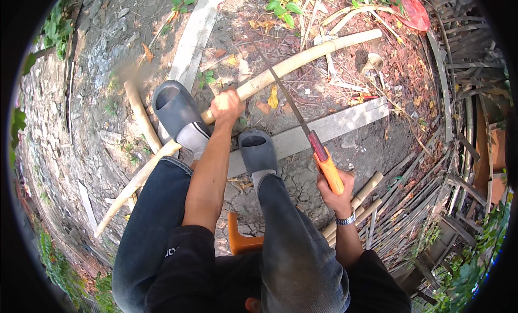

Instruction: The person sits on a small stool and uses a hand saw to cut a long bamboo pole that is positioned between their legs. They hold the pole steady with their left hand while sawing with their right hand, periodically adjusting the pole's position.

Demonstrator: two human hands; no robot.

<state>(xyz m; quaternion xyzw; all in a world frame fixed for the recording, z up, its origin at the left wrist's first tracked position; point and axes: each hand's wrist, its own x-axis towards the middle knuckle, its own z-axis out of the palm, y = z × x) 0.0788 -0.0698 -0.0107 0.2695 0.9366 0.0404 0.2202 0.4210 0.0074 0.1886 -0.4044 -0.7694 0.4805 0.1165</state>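
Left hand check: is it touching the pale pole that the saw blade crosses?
Touching. The head view shows the left hand closed around the pole, which comes out on both sides of the grip.

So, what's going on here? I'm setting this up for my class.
A person's left hand grips a pale pole close to the left slipper. The right hand holds a saw by its orange handle. The blade crosses the pole in this view; whether it has bitten in can't be told. A grey board lies by the right slipper.
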